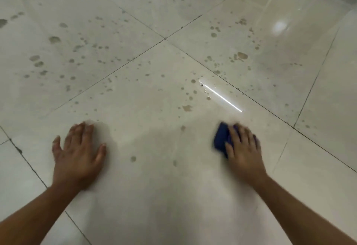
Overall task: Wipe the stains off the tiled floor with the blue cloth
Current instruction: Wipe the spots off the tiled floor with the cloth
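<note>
- The pale glossy tiled floor [146, 196] fills the whole view; dark grout lines cut it into large square tiles, four of them meeting at one crossing beyond the hands.
- Brownish round stains [242, 55] lie scattered over those tiles, too many to count; most sit beyond the blue cloth, thick toward the grout crossing. Three or so faint spots lie between the two hands, and the floor nearer the person than the cloth looks bare.
- Two bare forearms reach in from the near edge, one on each side.
- The left hand [78, 155] lies flat with fingers spread, holding nothing, well apart from the cloth on the same tile.
- The right hand [242, 148] presses palm-down on the cloth, fingers extended over it, blurred.
- One small folded blue cloth [222, 138] lies on the floor under the right hand, showing at the thumb side.
- One thin bright streak of reflected light [222, 97] lies just beyond the cloth.
</note>
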